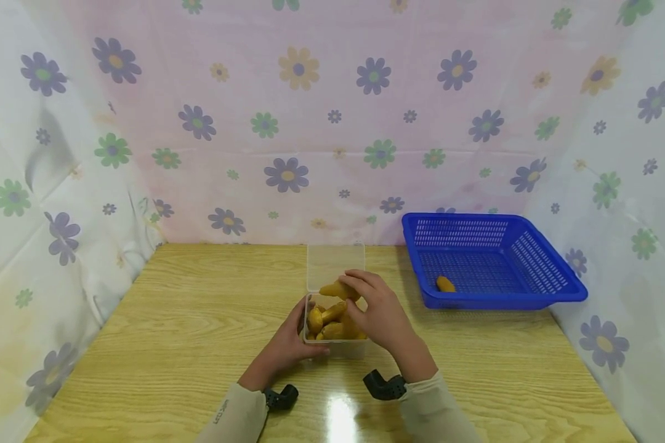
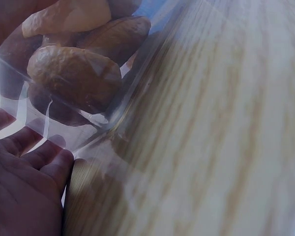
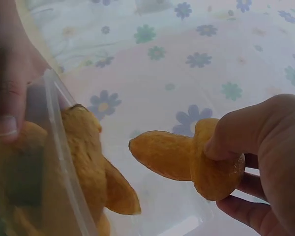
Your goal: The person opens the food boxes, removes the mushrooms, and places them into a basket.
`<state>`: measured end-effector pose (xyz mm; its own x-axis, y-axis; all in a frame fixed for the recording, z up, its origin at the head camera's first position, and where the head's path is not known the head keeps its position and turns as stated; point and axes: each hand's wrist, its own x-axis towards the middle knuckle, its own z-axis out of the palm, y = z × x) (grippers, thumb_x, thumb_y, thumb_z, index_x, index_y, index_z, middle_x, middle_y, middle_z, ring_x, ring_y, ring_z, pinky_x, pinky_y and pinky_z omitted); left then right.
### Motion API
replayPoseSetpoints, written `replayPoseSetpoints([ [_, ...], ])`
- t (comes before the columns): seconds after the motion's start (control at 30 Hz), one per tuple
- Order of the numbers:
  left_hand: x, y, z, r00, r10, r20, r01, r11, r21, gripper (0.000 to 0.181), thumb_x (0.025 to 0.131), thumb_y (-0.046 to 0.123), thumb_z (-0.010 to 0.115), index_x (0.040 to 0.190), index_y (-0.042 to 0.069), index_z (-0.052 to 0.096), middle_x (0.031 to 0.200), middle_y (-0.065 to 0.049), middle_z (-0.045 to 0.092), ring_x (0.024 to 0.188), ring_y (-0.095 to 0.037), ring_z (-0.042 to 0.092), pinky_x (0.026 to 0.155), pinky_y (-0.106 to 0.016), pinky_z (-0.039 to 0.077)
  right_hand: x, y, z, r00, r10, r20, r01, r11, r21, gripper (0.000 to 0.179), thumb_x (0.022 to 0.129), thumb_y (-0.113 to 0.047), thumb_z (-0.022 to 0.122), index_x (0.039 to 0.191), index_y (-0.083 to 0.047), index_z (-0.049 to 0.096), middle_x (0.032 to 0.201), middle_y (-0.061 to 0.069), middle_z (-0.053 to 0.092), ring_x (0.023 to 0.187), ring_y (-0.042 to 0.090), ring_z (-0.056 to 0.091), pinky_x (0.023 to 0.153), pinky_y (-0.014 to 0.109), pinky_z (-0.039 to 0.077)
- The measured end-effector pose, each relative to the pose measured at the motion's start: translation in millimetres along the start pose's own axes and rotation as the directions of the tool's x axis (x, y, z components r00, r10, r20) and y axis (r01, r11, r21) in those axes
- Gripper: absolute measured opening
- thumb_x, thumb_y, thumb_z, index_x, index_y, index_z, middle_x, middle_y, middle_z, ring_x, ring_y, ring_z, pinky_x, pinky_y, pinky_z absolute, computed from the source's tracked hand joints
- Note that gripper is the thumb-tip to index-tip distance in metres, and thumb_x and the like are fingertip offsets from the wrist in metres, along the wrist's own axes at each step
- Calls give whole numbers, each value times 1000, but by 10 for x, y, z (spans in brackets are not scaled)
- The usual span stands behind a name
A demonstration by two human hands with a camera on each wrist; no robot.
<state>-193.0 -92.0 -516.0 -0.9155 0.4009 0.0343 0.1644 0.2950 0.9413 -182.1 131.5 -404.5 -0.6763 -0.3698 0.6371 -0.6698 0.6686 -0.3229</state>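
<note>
A clear plastic box [image 1: 338, 349] holds several yellow-brown mushrooms [image 1: 332, 331], and its lid [image 1: 335, 264] lies flipped back behind it. My left hand [image 1: 290, 341] grips the box from the left, thumb along the front and fingers round the side; in the left wrist view its fingertips [image 2: 59, 162] press against the clear wall. Just over the box's open top, my right hand [image 1: 379, 311] pinches a mushroom [image 3: 187, 157] by its cap, the stem pointing left. Other mushrooms [image 3: 83, 152] reach above the box rim in the right wrist view.
A blue slotted plastic basket [image 1: 493, 301] stands at the back right, with one small mushroom [image 1: 446, 283] in its near left corner. The wooden table [image 1: 199, 307] is backed by a flower-patterned cloth [image 1: 332, 123], which also hangs on both sides.
</note>
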Motion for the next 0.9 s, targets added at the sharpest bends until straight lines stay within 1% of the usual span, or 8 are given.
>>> replayPoseSetpoints([
  [0.13, 0, 2, -5, 1000, 18, 1, -18, 1000, -10, 118, 73, 33, 86, 156, 32, 3, 161, -10, 19, 150, -29, 16, 117, -52, 24, 10, 43, -69, 999, 17, -29, -16, 1000, 19, 40, 80, -2, 76, 119, -7, 68, 124, 12, 63, 112, 29, 61, 88, 40, 56],
  [0.23, 3, 5, -5, 1000, 15, -1, -15, 1000, -11, 117, 73, 32, 86, 156, 31, 4, 161, -10, 20, 150, -29, 17, 117, -52, 24, 8, 90, -111, 998, 37, -45, -35, 999, 42, 39, 80, 0, 75, 119, -5, 68, 124, 13, 63, 111, 30, 61, 88, 41, 55],
  [0.4, 8, 10, 2, 1000, 4, -6, -4, 1000, -9, 116, 73, 31, 86, 156, 31, 5, 160, -8, 21, 150, -29, 18, 117, -52, 24, -6, 169, -191, 995, 70, -74, -67, 997, 44, 39, 82, -1, 74, 120, -7, 68, 123, 12, 64, 106, 27, 64, 82, 38, 57],
  [0.53, 0, 23, -1, 1000, 4, 1, -4, 1000, -9, 116, 73, 32, 86, 156, 32, 4, 161, -7, 20, 150, -28, 16, 117, -52, 24, -11, 229, -256, 990, 100, -95, -96, 994, 43, 39, 83, -4, 74, 121, -8, 67, 123, 10, 64, 104, 26, 66, 80, 38, 58],
  [0.7, -10, 8, -2, 1000, 7, 9, -7, 1000, 7, 116, 74, 33, 85, 156, 32, 2, 162, -6, 16, 150, -28, 15, 117, -50, 24, -27, 319, -309, 982, 128, -141, -124, 992, 32, 39, 83, -6, 74, 122, -8, 67, 123, 11, 64, 105, 28, 66, 79, 40, 58],
  [0.83, -4, -18, 2, 1000, 12, 9, -12, 1000, 16, 116, 75, 33, 84, 156, 32, 1, 163, -5, 15, 150, -27, 15, 117, -50, 24, -42, 380, -345, 974, 146, -175, -146, 989, 10, 39, 84, -5, 74, 121, -8, 67, 123, 12, 64, 105, 29, 66, 80, 42, 57],
  [0.9, 1, -26, 3, 1000, 13, 8, -13, 1000, 12, 116, 75, 32, 84, 156, 32, 2, 163, -4, 15, 150, -27, 15, 117, -50, 25, -46, 403, -361, 970, 158, -186, -159, 987, 8, 38, 84, -5, 74, 121, -7, 67, 123, 13, 64, 108, 30, 65, 83, 43, 57],
])
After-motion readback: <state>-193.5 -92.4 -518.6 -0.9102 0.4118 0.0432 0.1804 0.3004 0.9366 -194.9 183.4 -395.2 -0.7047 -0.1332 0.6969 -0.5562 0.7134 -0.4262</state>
